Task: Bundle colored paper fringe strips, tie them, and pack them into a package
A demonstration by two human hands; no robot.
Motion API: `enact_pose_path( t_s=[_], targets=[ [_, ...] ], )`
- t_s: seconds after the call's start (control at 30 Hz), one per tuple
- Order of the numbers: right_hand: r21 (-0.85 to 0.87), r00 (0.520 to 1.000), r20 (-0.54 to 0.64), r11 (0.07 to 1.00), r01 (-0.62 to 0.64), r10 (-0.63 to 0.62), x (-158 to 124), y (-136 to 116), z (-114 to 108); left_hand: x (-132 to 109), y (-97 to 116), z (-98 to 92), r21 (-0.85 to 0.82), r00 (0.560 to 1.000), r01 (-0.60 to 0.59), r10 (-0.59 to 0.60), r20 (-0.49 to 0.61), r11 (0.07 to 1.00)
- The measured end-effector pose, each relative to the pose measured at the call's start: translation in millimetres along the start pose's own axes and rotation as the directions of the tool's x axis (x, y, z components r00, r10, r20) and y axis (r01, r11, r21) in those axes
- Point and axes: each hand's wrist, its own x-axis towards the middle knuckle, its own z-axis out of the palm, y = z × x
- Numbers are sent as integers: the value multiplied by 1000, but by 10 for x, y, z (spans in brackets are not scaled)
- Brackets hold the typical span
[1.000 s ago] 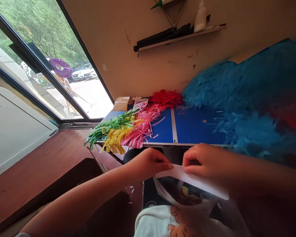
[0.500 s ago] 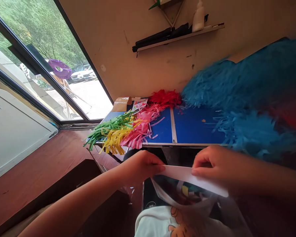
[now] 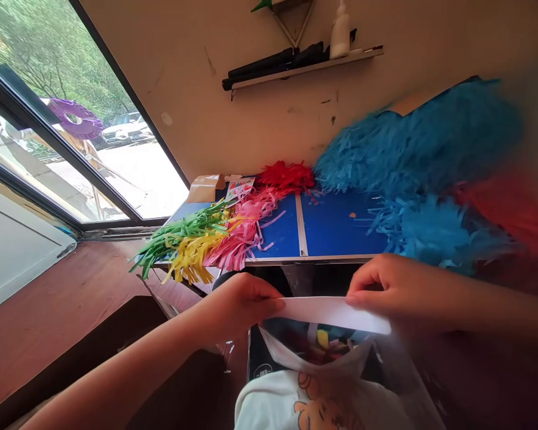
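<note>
In front of my lap, a long white strip [image 3: 316,307], which looks like paper, is stretched between my hands. My left hand [image 3: 251,301] pinches its left end between thumb and fingers. Thumb and fingertips of my right hand [image 3: 376,283] grip its upper edge further right, and the strip's right end runs on below that hand. Just under the strip gapes a clear plastic bag [image 3: 291,353] with coloured paper scraps [image 3: 323,339] inside. Whether strip and bag are joined I cannot tell.
A blue table [image 3: 341,230] stands ahead, bearing green [image 3: 179,230], yellow [image 3: 197,254], pink [image 3: 242,236] and red paper fringes [image 3: 287,175]. Large blue fringe [image 3: 412,143] fills its right side. A dark open box [image 3: 103,340] lies at lower left. A wall shelf [image 3: 309,67] hangs above.
The view has swung a little to the right, so the table and wall sit further left. My hands are slightly further apart on the white strip, both still gripping it.
</note>
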Motion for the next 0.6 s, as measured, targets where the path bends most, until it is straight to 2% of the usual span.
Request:
enact_pose_path(
  t_s=[0.1, 0.23, 0.6],
  targets=[
    [64, 999, 29, 997, -41, 40, -46, 66, -27, -18, 18, 0, 3, 1000, 15, -15, -2, 1000],
    [111, 1000, -2, 994, 26, -26, -80, 123, -7, -31, 59, 15, -11, 1000, 21, -21, 2, 1000],
    [85, 1000, -5, 996, 11, -11, -73, 177, 7, -29, 20, 16, -8, 999, 35, -35, -11, 999]
  ],
)
